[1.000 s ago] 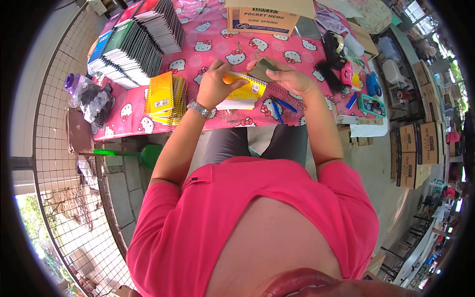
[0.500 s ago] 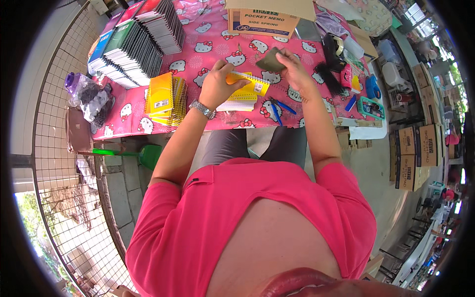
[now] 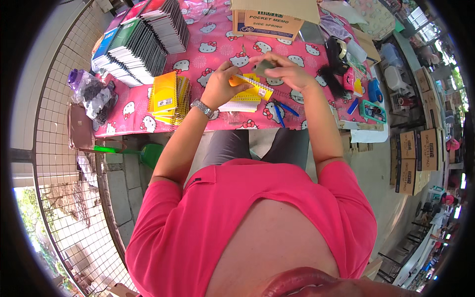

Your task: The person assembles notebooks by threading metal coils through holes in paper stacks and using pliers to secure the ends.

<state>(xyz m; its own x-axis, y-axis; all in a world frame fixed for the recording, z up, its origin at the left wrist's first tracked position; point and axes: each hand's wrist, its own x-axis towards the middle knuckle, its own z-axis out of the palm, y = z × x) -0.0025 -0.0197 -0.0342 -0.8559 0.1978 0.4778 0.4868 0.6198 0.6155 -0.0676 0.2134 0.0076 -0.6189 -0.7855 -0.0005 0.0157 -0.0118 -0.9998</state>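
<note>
My left hand (image 3: 221, 89), with a watch at the wrist, is closed on a small yellow spiral notebook (image 3: 261, 91), held tilted with its white coil along the upper edge. My right hand (image 3: 293, 73) pinches a dark grey-green flat piece (image 3: 264, 67) just above the coil; whether it is cloth or card I cannot tell. Under the notebook lies a low stack of yellow covers and white pages (image 3: 238, 106). Blue-handled pliers (image 3: 283, 112) rest to the right of it. Yellow spiral notebooks (image 3: 165, 95) are piled to the left of my left wrist.
Tall stacks of dark-coiled notebooks (image 3: 136, 54) stand at the far left of the pink-covered table (image 3: 198, 62). An open cardboard box (image 3: 267, 24) is at the back. Black wire coils (image 3: 332, 81), a blue tape dispenser (image 3: 375, 90) and a teal tray (image 3: 372, 112) lie at the right.
My right hand has moved left with the dark piece, bringing it over the notebook's coil. My left hand still holds the notebook in nearly the same place.
</note>
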